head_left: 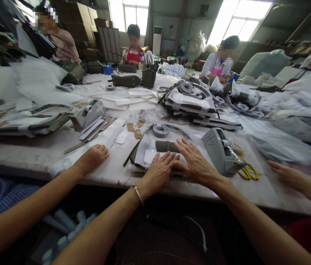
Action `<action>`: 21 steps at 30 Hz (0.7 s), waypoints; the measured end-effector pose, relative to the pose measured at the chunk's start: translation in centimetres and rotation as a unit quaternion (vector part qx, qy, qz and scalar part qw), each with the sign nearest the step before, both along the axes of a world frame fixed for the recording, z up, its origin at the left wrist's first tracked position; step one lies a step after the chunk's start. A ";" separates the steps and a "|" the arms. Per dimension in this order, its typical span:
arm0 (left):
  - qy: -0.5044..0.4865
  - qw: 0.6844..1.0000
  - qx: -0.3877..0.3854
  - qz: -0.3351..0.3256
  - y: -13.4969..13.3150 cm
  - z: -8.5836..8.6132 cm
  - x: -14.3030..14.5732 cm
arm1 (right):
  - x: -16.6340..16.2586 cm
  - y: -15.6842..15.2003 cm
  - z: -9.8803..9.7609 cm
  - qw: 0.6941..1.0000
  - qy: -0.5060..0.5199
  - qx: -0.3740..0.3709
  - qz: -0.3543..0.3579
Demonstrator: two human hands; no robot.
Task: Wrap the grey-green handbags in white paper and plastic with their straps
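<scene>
Both hands rest on a flat dark olive bag part-covered in white paper [141, 152] at the table's front edge. My left hand [159, 171], with a bracelet on the wrist, lies with fingers stretched over its near side. My right hand [195, 162] spreads its fingers across the right part, its thumb close to my left fingers. Beyond the fingertips a dark olive rolled piece [166, 146] lies on the bag. A coiled grey wrapped strap [160, 129] sits at the bag's far edge. Close to my right hand stands a grey tape dispenser [216, 151].
Yellow-handled scissors [247, 171] lean by the dispenser. A co-worker's closed hand [93, 158] is at left, another person's hand [289, 176] at right. Wrapped bags are stacked [188, 101] behind. Another tape dispenser [89, 114] and brown tags [137, 133] lie to the left.
</scene>
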State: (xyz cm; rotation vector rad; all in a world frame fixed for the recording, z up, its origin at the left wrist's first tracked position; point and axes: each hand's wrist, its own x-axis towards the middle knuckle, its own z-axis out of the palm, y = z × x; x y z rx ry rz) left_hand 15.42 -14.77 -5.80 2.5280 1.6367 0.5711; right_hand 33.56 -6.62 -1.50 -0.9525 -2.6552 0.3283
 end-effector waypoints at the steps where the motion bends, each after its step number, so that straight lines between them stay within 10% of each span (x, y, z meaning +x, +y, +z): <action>1: -0.016 1.000 -0.012 -0.010 0.1 0.6 -0.4 | -0.3 -0.4 -0.9 0.999 -0.034 0.001 0.014; 8: 0.007 0.999 0.009 0.044 3.2 4.1 -4.9 | -0.4 -0.7 -4.1 0.993 -0.119 0.006 0.015; 21: 0.006 0.995 -0.072 0.067 7.8 -0.2 -10.7 | -0.3 -0.4 -4.0 0.991 -0.130 0.009 0.009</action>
